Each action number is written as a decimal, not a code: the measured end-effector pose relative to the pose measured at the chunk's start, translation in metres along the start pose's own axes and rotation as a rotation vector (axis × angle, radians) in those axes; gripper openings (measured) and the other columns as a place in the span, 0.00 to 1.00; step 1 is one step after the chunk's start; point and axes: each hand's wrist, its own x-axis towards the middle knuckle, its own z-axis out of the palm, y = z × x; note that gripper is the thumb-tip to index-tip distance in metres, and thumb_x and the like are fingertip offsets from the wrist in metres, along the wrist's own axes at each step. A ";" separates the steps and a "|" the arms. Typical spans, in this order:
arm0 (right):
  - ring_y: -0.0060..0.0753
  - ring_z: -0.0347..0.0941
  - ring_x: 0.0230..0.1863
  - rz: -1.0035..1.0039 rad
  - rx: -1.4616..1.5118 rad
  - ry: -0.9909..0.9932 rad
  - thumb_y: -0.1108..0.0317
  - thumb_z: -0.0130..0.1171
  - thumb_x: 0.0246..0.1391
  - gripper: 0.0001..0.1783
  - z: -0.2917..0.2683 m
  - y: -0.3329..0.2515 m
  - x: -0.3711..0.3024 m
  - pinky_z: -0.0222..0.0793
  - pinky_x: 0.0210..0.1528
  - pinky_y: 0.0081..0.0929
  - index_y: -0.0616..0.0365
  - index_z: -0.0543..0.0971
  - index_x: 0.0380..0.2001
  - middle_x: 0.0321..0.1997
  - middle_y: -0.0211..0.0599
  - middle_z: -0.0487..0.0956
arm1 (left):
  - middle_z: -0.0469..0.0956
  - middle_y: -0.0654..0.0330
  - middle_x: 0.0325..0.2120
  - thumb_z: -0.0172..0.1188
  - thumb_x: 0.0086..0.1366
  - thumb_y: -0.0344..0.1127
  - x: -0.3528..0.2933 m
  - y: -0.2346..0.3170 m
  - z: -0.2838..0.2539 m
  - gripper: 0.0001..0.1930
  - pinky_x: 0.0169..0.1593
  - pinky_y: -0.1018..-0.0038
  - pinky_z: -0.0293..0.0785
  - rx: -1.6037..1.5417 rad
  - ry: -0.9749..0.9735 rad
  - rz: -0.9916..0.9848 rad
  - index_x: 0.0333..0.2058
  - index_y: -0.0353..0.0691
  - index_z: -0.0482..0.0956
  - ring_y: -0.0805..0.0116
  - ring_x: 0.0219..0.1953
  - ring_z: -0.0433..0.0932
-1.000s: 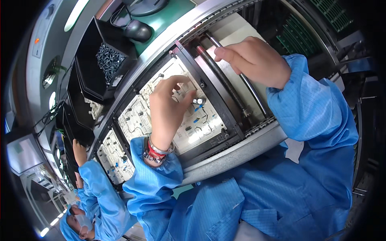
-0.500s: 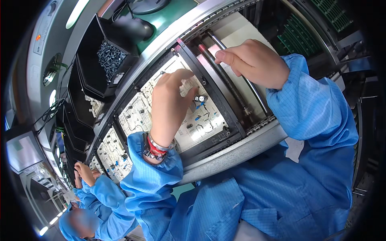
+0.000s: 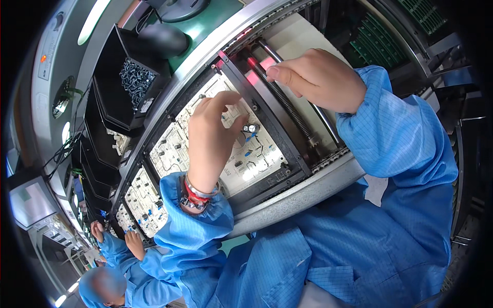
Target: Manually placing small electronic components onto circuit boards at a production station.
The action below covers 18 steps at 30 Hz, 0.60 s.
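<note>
White circuit boards (image 3: 267, 150) with small black and blue components sit in a black frame (image 3: 245, 192) on the conveyor. Over the nearest board hovers my left hand (image 3: 209, 128), palm down, its thumb and index finger curved apart with a gap between them. Its thumb tip is close to two round capacitors (image 3: 250, 128); whether it touches them I cannot tell. My right hand (image 3: 321, 79) is raised above the threaded rod (image 3: 280, 95), right of the frame. Its fingers are curled and the thumb presses against them; anything inside is hidden.
Black bins stand along the far left side, one with many small dark parts (image 3: 135, 82). A metal conveyor rail (image 3: 303, 192) runs in front of me. Green boards (image 3: 377, 43) sit in a rack at far right. A co-worker's hands (image 3: 134, 244) are at the boards on the left.
My right hand has moved slightly left. My left hand keeps its curved shape over the board. The co-worker's hands have moved apart, and the whole view has shifted slightly.
</note>
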 end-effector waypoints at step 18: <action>0.24 0.67 0.15 0.249 0.202 -0.207 0.53 0.39 0.64 0.25 0.005 0.012 0.006 0.63 0.21 0.25 0.62 0.79 0.35 0.12 0.32 0.70 | 0.70 0.52 0.35 0.64 0.47 0.28 -0.013 -0.005 -0.020 0.12 0.46 0.64 0.66 0.024 -0.132 0.141 0.33 0.39 0.78 0.52 0.41 0.68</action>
